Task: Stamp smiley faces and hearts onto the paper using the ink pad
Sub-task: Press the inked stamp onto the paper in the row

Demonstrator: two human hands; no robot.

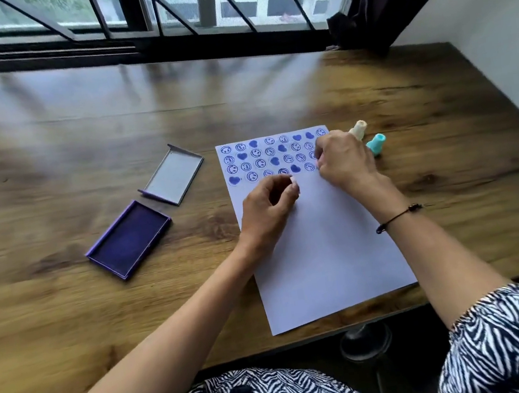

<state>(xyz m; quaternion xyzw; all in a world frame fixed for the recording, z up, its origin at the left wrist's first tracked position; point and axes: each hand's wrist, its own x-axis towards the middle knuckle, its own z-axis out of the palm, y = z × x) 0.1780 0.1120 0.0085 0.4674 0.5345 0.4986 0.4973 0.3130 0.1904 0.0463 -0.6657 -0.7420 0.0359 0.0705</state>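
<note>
A white paper lies on the wooden table, its top filled with several rows of blue smiley and heart prints. My left hand hovers curled over the paper just below the prints, pinching a small white stamp at its fingertips. My right hand is bent down onto the right end of the lowest printed row, fingers closed; whatever is under them is hidden. The open purple ink pad sits left of the paper.
The ink pad's grey lid lies open just beyond the pad. A cream stamp and a teal stamp lie right of the paper's top corner. A barred window runs along the table's far edge, a white wall on the right.
</note>
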